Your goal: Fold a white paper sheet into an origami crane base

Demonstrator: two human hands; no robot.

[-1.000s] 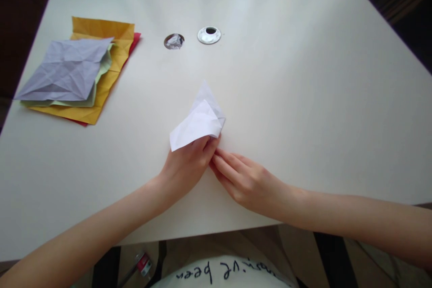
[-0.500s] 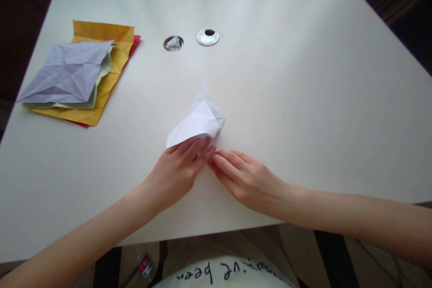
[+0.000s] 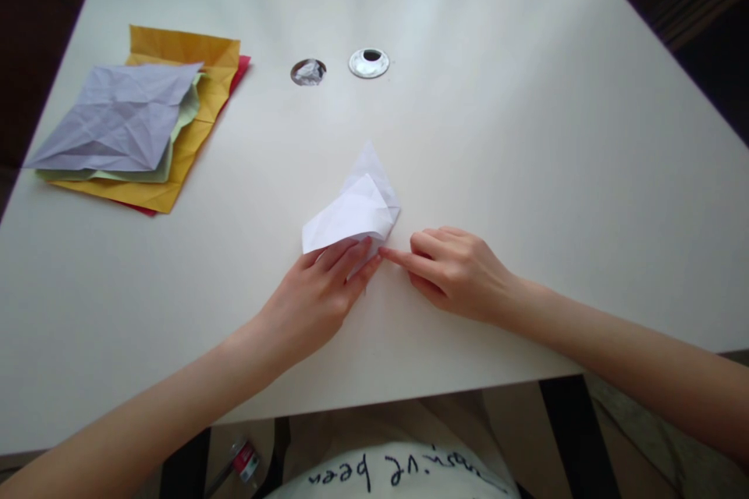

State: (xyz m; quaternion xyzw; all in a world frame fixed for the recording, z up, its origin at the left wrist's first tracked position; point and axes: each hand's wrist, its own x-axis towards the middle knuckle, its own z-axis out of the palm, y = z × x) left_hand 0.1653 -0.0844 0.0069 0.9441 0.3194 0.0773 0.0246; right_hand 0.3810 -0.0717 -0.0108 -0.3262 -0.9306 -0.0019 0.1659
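Observation:
A folded sheet of white paper (image 3: 351,210) lies on the table, its pointed tip facing away from me and a loose flap raised toward the near side. My left hand (image 3: 319,296) holds the paper down, with its fingertips partly hidden under the flap and its thumb along the lower right edge. My right hand (image 3: 456,269) is just right of the paper. Its index finger is stretched out and its tip touches the edge beside my left thumb. The other right fingers are curled, with nothing visible in them.
At the far left, a stack of creased papers holds a lavender sheet (image 3: 117,117), a pale green sheet (image 3: 187,109), a yellow sheet (image 3: 202,125) and a red sheet (image 3: 243,70). Two round holes, one with a metal ring (image 3: 368,64), sit in the white table (image 3: 527,132). A bottle (image 3: 246,461) stands below.
My right hand has moved right and away from its pinch at the paper's lower edge, its index finger now extended. The left hand keeps its hold on the paper. The view has shifted slightly.

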